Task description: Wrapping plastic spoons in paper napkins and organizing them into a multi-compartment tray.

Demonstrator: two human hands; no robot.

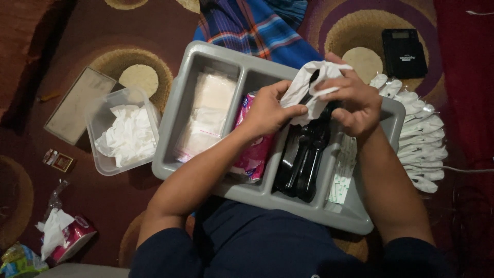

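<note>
Landmark: one grey divided tray [181, 110] with four long compartments, resting on the person's lap above the patterned carpet [103, 31].
Compartments, from the tray's left wall: clear-wrapped white packs [206, 116]; one pink tissue pack [252, 149]; a heap of black plastic cutlery [303, 159], number not countable; small white sachets [342, 175].
Held things: one white tissue [309, 90] and one black utensil [313, 87], both just above the tray's cutlery compartment.
Left hand [267, 110]: reaches in over the pink pack, fingers pinched narrow on the tissue's lower edge.
Right hand [355, 100]: comes in from the tray's right wall, fingers curled around the tissue-wrapped utensil.
Left of tray: one clear plastic tub [98, 146] of crumpled white tissue, touching the tray; one flat lid [77, 105] beside it.
Right of tray: a row of white wrapped bundles [422, 134], about a dozen.
Beyond tray: one black device [404, 51]; one striped cloth [257, 25].
</note>
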